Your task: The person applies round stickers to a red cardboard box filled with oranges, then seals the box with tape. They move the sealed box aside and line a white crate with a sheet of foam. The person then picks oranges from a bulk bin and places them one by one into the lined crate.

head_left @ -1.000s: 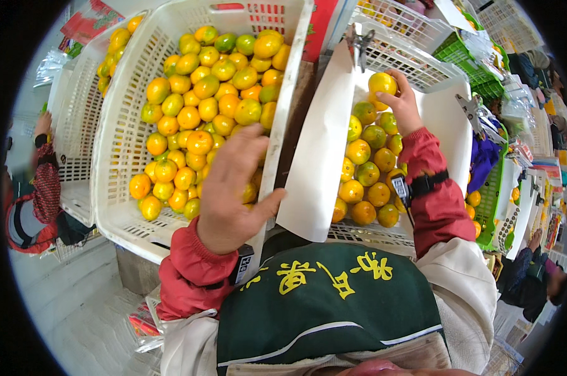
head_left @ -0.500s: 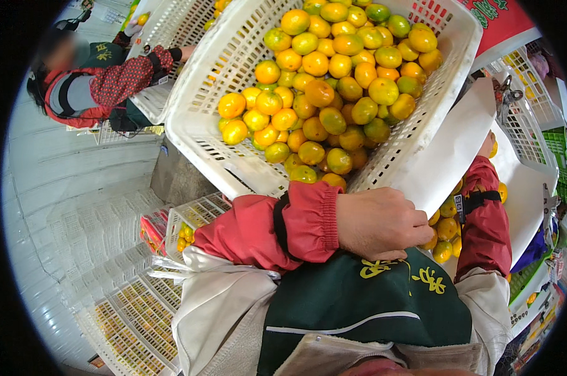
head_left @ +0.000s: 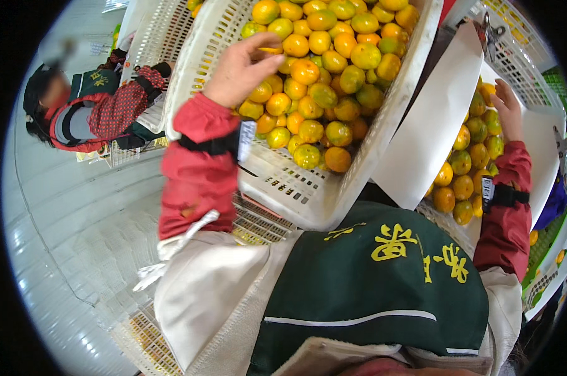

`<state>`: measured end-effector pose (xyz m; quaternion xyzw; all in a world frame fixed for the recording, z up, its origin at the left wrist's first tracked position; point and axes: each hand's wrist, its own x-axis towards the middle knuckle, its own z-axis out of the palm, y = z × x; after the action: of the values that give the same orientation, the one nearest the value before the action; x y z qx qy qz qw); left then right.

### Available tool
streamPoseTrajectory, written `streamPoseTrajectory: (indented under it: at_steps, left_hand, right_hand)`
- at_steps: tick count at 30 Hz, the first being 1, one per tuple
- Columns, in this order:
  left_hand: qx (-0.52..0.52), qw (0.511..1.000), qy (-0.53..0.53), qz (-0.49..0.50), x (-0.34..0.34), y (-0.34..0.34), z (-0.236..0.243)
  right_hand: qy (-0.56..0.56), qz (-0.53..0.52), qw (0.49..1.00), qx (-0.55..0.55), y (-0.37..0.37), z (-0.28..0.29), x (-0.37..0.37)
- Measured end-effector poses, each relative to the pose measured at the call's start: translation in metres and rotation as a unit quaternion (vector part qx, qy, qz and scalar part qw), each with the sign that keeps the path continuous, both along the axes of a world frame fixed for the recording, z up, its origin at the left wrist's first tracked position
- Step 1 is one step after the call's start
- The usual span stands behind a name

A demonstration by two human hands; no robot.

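Observation:
A large white slotted crate (head_left: 384, 135) holds a heap of yellow-orange mandarins (head_left: 308, 94) with greenish patches. My left hand (head_left: 243, 69) hovers at the heap's left side, thumb and fingers apart. A bit of fruit shows in the gap between them; whether the hand touches it I cannot tell. On the right, a second container lined with white paper (head_left: 424, 135) holds more mandarins (head_left: 462, 163) in close rows. My right hand (head_left: 509, 111) is at this container's right side, fingers loosely extended beside the upper fruit, with nothing seen in them.
Metal clips (head_left: 489, 34) sit at the paper's top corner. Another person (head_left: 102, 109) in red dotted sleeves works by a further white crate (head_left: 164, 37) at the far left. Below my left arm stand more slotted crates (head_left: 258, 219). Green crates (head_left: 556, 91) line the right edge.
My left hand has gone from beside the paper-lined container to the large crate's left side. My right hand has come into fuller view, and more packed mandarins show there.

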<state>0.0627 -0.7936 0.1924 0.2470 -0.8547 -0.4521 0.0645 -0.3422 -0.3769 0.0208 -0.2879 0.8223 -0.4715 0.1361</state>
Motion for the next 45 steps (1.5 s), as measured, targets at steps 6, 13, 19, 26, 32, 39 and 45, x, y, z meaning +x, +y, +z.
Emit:
streamPoseTrajectory:
  at_steps: [6, 13, 19, 26, 32, 39, 45]
  left_hand:
    - [-0.022, 0.86, -0.351, -0.369, 0.008, -0.015, -0.072]
    - [-0.088, 0.769, -0.441, -0.454, 0.008, 0.022, -0.158]
    - [-0.233, 0.789, -0.432, -0.369, 0.013, 0.053, -0.174]
    - [-0.232, 0.822, -0.393, -0.341, 0.018, 0.046, -0.154]
    - [-0.143, 0.852, -0.471, -0.178, 0.003, 0.021, -0.15]
    - [0.115, 0.901, -0.417, -0.027, 0.002, 0.024, -0.19]
    - [-0.05, 0.927, -0.371, 0.001, 0.005, 0.043, -0.203]
  right_hand:
    - [-0.148, -0.008, 0.988, 0.037, 0.076, 0.039, 0.044]
    - [-0.137, -0.052, 0.989, 0.008, 0.102, 0.052, 0.096]
    - [-0.153, -0.043, 0.987, 0.024, 0.101, 0.043, 0.109]
    - [-0.158, -0.07, 0.985, 0.015, 0.106, 0.04, 0.11]
    - [-0.175, -0.079, 0.981, -0.001, 0.105, 0.032, 0.107]
    - [-0.185, -0.067, 0.981, -0.003, 0.11, 0.026, 0.104]
    - [-0.183, -0.064, 0.98, -0.037, 0.111, 0.026, 0.104]
